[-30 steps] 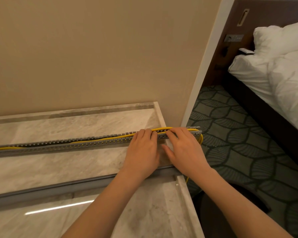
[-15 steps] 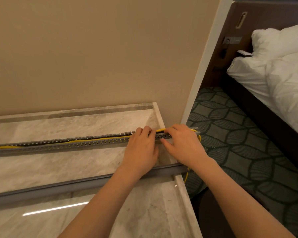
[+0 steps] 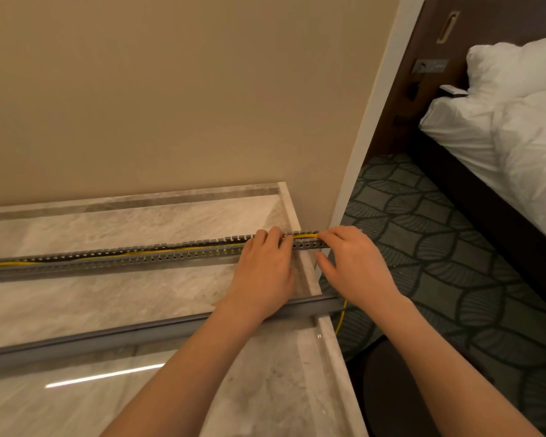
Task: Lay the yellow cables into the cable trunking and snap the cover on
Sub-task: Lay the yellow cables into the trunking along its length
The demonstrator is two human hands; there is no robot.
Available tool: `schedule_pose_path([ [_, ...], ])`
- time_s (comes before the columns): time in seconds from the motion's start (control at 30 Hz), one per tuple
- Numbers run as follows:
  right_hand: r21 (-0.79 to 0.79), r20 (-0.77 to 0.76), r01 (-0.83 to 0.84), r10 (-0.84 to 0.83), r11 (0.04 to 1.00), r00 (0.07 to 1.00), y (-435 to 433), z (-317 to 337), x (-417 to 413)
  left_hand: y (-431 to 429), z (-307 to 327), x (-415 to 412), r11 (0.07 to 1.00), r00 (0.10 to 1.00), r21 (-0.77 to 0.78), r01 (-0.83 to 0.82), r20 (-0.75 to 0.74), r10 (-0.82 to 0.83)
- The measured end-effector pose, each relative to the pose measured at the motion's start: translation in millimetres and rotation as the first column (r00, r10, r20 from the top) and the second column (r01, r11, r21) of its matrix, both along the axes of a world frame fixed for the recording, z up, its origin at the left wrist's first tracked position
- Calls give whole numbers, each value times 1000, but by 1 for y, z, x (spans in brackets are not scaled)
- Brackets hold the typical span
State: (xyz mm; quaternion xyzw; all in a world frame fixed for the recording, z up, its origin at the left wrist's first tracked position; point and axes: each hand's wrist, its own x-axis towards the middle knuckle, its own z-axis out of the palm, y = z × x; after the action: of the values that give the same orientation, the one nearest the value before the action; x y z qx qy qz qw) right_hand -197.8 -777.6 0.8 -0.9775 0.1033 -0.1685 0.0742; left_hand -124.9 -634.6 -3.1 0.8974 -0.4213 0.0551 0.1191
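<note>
Marble surface (image 3: 108,298) against a beige wall (image 3: 171,89): left hand (image 3: 265,272) and right hand (image 3: 356,266), palms down, fingers extended, press the trunking (image 3: 108,263) near its right end, yellow cables (image 3: 158,252) inside; cover (image 3: 139,334) lies nearer.

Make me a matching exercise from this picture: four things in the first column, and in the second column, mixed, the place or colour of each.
Things:
1 trunking
2 cover
3 yellow cables
4 pillow

Descriptions:
a white, on the bed
b lies loose on the marble top, nearer the person
c grey, with slotted walls
d run inside the slotted channel

Pairs: 1-c, 2-b, 3-d, 4-a
</note>
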Motion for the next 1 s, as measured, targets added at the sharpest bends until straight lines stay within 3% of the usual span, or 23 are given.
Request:
schedule_pose_path([
  [0.4,-48,-53,-9,6,999,999,7,-3,2,-4,-1,6,999,999,47,-27,-19,28],
  [0.73,-67,-93,-1,-6,998,996,18,2,-8,11,9,-2,996,996,-22,-91,-16,91],
  [1.0,-60,-72,-139,135,988,988,58,14,0,57,17,-13,970,971,-42,-238,-46,236],
])
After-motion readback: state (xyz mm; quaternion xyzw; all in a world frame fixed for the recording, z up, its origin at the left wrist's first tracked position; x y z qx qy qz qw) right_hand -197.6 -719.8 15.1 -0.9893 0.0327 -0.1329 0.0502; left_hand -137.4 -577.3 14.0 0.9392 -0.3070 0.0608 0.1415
